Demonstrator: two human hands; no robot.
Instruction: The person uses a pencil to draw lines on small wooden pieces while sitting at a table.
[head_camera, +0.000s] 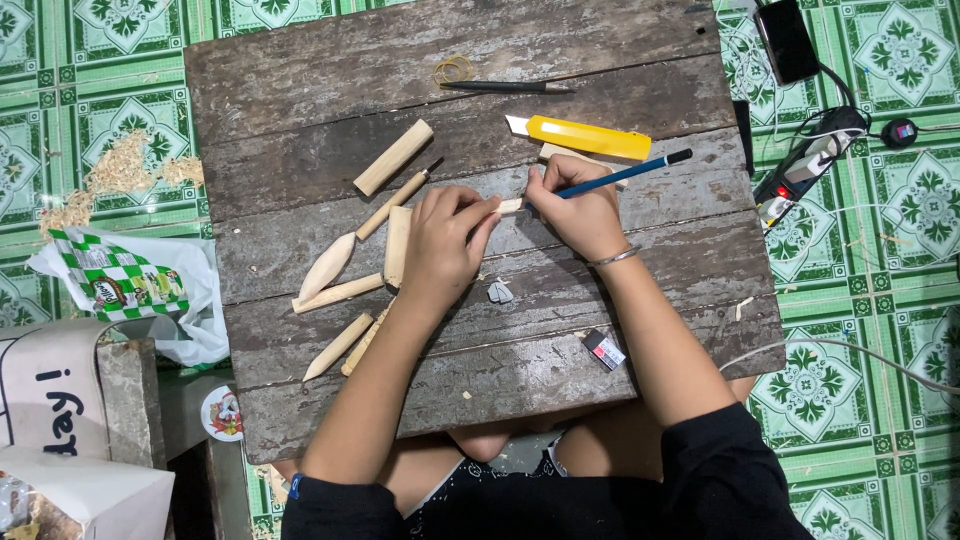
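Here, left hand (440, 245) grips wood stick (508, 206), right hand (580, 212) pinches pencil (625, 173) near yellow cutter (585, 136).

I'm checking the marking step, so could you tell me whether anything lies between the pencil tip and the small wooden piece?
Nothing visible does: the right hand brings the blue pencil straight to the small wooden piece that the left hand pins.

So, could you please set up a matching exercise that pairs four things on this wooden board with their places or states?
1 blue pencil
2 yellow utility knife
3 small wooden piece
4 eraser

a pinched by the left hand
b held in the right hand
c near the board's front edge
d beyond the right hand

Pairs: 1-b, 2-d, 3-a, 4-c
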